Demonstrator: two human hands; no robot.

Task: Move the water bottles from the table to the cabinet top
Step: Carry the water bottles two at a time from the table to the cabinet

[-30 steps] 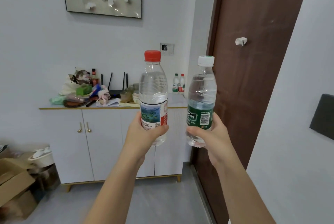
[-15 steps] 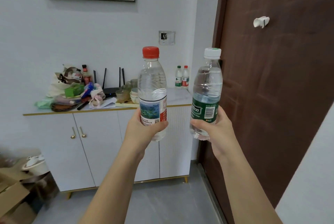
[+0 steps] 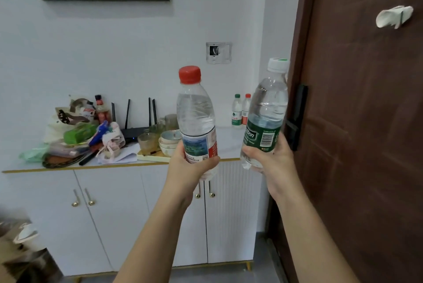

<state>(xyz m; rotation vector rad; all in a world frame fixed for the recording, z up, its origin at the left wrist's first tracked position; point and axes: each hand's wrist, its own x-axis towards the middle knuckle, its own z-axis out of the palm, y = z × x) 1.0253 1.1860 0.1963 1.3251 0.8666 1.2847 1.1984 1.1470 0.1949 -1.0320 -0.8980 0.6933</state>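
**A:** Where are the bottles?

**B:** I have both in the air, short of the cabinet. The red-capped bottle [image 3: 196, 120] is upright in my left hand [image 3: 191, 168], which is wrapped around its lower label and base. The white-capped bottle [image 3: 266, 113], the one with the green label, leans a little to the right in my right hand [image 3: 272, 161], fingers closed low on the label. The two bottles are near each other but apart.

**A:** And the cabinet top?

**B:** The cabinet top [image 3: 225, 141] lies beyond both hands, farther into the scene. Its left and middle are crowded: a heap of bags [image 3: 75, 136], a router [image 3: 135, 130], a tray [image 3: 152, 157] carrying glasses and stacked bowls [image 3: 169, 143]. The bare stretch is at the right end, where two small bottles [image 3: 241, 111] stand against the wall.

**A:** So how do you land them well?

**B:** I judge the right end is the place. I'd carry both forward, keep them above the gold edge until they are over the surface, then lower them base first. The right one wants straightening before it touches, or it may tip. I'd keep it clear of the dark door [image 3: 366, 122] and its black handle [image 3: 297, 115], which sit just beside it, and stay near of the two small bottles so I don't knock them. The grip sits low, so my fingers must slide off sideways once each base rests flat.
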